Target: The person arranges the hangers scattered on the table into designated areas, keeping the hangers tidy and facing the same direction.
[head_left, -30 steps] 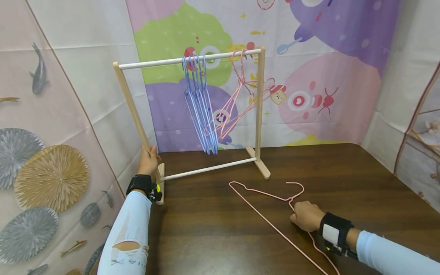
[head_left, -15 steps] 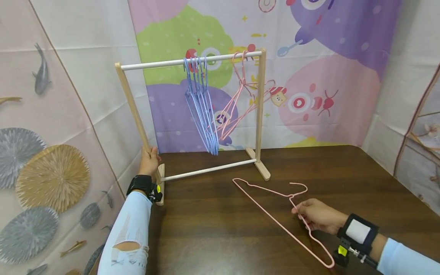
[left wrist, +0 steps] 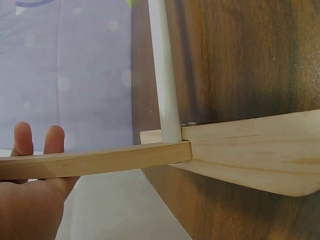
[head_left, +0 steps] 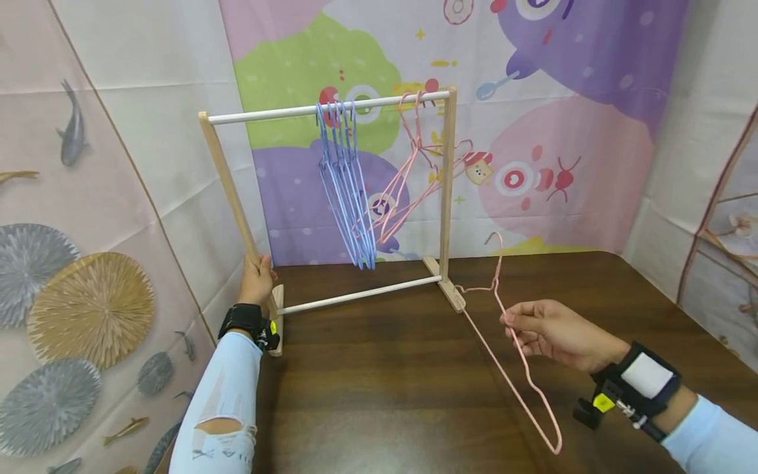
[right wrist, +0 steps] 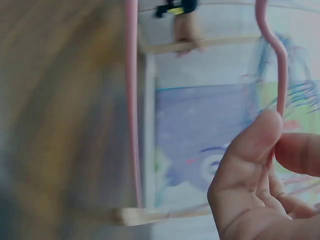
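A small clothes rack (head_left: 447, 197) with wooden sides and white rods stands on the table. My left hand (head_left: 256, 280) grips its left wooden post (left wrist: 100, 161) low down, just above the foot. Between thumb and fingers, my right hand (head_left: 556, 332) pinches one shoulder of a pink hanger (head_left: 521, 352), which is raised and tilted with its hook up, in front of the rack's right foot (head_left: 453, 293). Several blue hangers (head_left: 346, 191) hang near the middle of the top rod (head_left: 266, 114). Toward the right end hang pink hangers (head_left: 408, 164), overlapping one another.
The dark brown table (head_left: 379, 388) stretches under the rack and toward me. A cartoon-patterned cloth (head_left: 533, 118) hangs close behind the rack. Pale patterned panels (head_left: 136, 131) close off the left side, and another panel (head_left: 705, 164) the right.
My right hand has picked the pink hanger up off the table, moving it forward and turning its hook upward. The left hand keeps its grip on the post.
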{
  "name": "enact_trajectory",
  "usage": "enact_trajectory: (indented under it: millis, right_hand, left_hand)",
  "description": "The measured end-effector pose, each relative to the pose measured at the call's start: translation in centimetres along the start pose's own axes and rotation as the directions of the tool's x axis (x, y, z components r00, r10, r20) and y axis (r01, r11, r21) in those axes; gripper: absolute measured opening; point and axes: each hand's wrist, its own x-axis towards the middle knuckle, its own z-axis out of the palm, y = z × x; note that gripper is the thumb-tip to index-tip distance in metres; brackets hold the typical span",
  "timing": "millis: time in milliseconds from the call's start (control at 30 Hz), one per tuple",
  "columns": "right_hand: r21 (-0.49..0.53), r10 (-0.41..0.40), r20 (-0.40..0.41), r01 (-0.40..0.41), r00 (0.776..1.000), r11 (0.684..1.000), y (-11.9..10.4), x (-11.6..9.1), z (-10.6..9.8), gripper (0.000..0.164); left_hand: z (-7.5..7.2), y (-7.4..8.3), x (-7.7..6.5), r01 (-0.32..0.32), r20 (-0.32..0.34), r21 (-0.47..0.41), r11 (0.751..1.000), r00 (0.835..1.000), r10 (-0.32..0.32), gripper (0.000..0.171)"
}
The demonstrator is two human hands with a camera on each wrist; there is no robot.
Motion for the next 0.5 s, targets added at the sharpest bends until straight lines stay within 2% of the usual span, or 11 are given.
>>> enact_trajectory:
  millis: [233,500]
  right_hand:
    - [-0.032,-0.097,-0.017,0.096,0.995,0.995,-5.5,0.5,1.3,0.013]
    - [0.037,-0.164,-0.029,0.165,0.986,0.986,-11.7,2.5,3.8,0.013]
  left_hand:
    - [-0.1,0.0,0.0,-0.004,0.012,0.018,1.0,1.0,0.004,0.023]
    - [-0.2,-0.1,0.1,-0.011,0.005,0.015,1.0,1.0,0.01,0.021]
